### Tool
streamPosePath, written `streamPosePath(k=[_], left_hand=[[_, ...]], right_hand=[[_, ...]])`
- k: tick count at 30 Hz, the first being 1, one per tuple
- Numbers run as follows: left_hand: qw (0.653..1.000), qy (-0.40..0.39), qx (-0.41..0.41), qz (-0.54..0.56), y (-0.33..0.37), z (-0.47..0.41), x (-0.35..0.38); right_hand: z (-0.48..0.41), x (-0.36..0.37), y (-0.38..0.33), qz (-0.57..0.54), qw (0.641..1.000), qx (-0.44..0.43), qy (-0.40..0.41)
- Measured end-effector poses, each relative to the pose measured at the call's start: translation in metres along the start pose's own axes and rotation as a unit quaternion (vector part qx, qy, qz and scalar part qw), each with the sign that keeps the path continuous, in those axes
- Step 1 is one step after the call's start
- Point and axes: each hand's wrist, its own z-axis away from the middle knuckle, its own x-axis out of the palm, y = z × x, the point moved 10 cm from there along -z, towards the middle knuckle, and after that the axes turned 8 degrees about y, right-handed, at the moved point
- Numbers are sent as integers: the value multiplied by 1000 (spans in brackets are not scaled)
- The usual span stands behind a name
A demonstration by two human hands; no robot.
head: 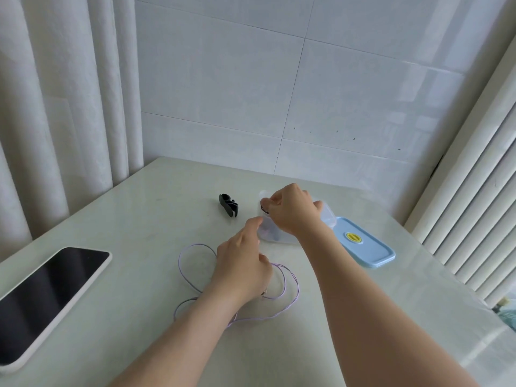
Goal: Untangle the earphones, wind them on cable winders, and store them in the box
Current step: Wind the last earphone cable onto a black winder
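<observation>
A clear plastic box (325,212) stands open at the table's middle back. Over it my right hand (290,212) pinches a small dark wound winder (264,206) at the box's left rim. My left hand (243,263) reaches forward, its forefinger touching the box's near left wall; its other fingers are curled. Loose purple earphones (195,272) lie in loops on the table under and around my left wrist. A black cable winder (229,205) lies left of the box. Something purple and dark shows through the box wall.
The box's blue lid (365,247) lies flat to the right of the box. A phone (47,300) in a white case lies screen-up at the table's left. Curtains hang at left, a tiled wall behind, a radiator at right.
</observation>
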Motion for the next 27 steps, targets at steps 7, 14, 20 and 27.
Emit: streamPosePath(k=[7,14,20,27], left_hand=[[1000,6,4,-2,3,0,-3],[1000,9,-12,21,5,0,-8],[987,63,-60,137,-7,-3,-23],[960,235,-59,137,-11,-5,-66]], right_hand=[[12,4,-18,44,996,-62,-42],[43,2,-35,138,979,-153,12],[79,-30,-40,25,962,-239,128],[110,-8,5,10,990,-120,-74]])
